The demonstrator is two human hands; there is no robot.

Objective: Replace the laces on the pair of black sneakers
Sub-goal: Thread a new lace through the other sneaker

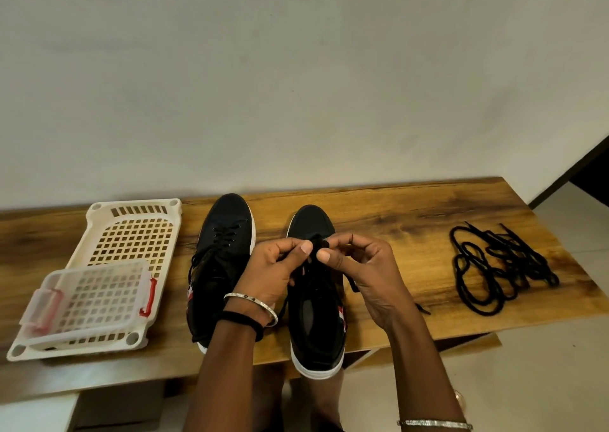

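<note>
**A:** What lies left of the worked sneaker (316, 332)?

**B:** Farthest left of it is a cream slotted basket (131, 234) with a clear latch-lid box (92, 296) lying in it. Just beside it stands the other sneaker (227, 234), its lace threaded but slack.

**A:** And over it?

**B:** The left hand (273, 273) has its grip pinched on the black lace (318, 245) above the eyelets. The right hand (365, 273) has its grip clamped on the same lace, thumbs nearly meeting.

**A:** Right of it?

**B:** A tangle of loose black laces (501, 267), well apart, on the desk (395, 207).

**A:** What could go wrong?

**B:** Its heel overhangs the desk's front edge, so a hard tug toward the body could drag it off. Every lace is black, so one dropped by the tangle could get mixed in
</note>
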